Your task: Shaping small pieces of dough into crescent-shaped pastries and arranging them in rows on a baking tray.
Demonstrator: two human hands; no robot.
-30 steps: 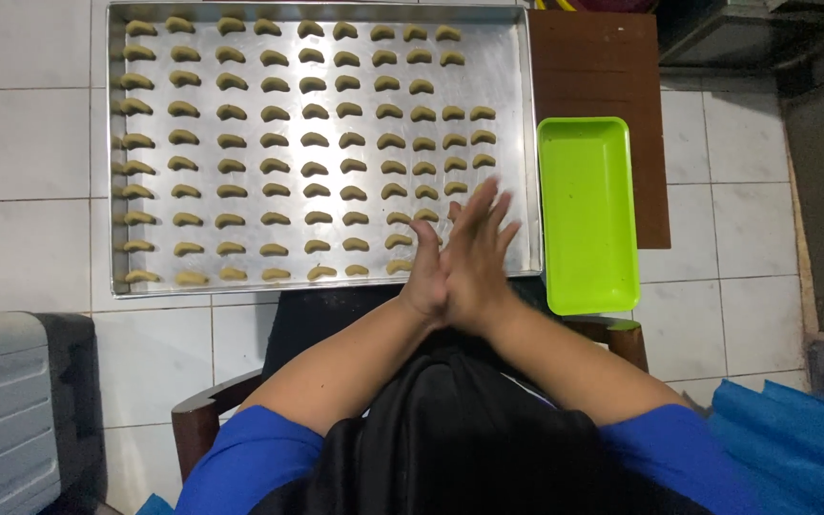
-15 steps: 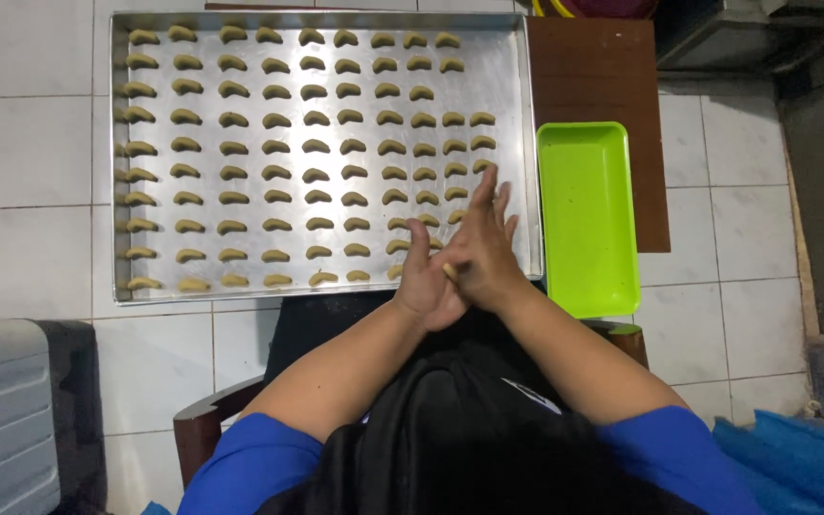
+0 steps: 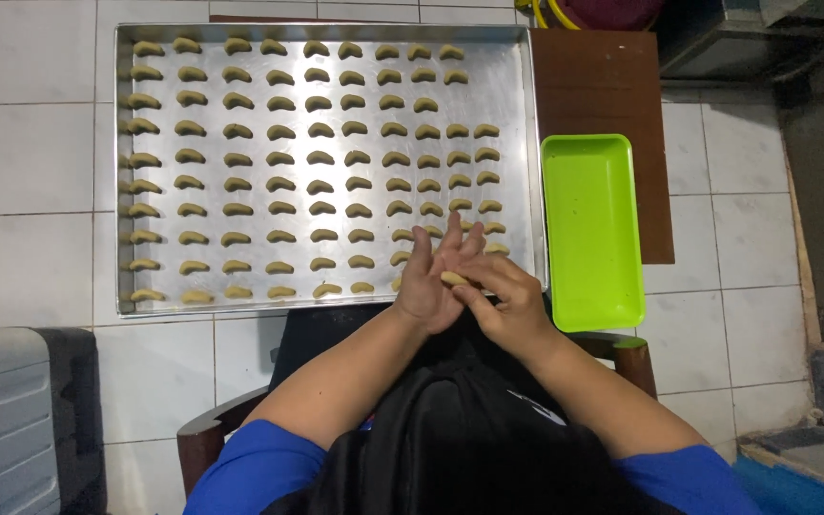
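A bright green rectangular tray (image 3: 591, 229) is lying right of the metal baking sheet (image 3: 517, 143) lined with crescent dough pieces (image 3: 281, 181). The sheet's near edge is partly hidden behind the hands. The right hand (image 3: 503, 305) is pinching a small dough piece (image 3: 453, 278) against the left hand (image 3: 431, 277), whose fingers are spread open.

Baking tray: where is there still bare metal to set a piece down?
The baking tray is bare along its right side, between the crescent pieces and the rim beside the green tray. Left and centre are crowded. The left hand and right hand cover the near-right corner.
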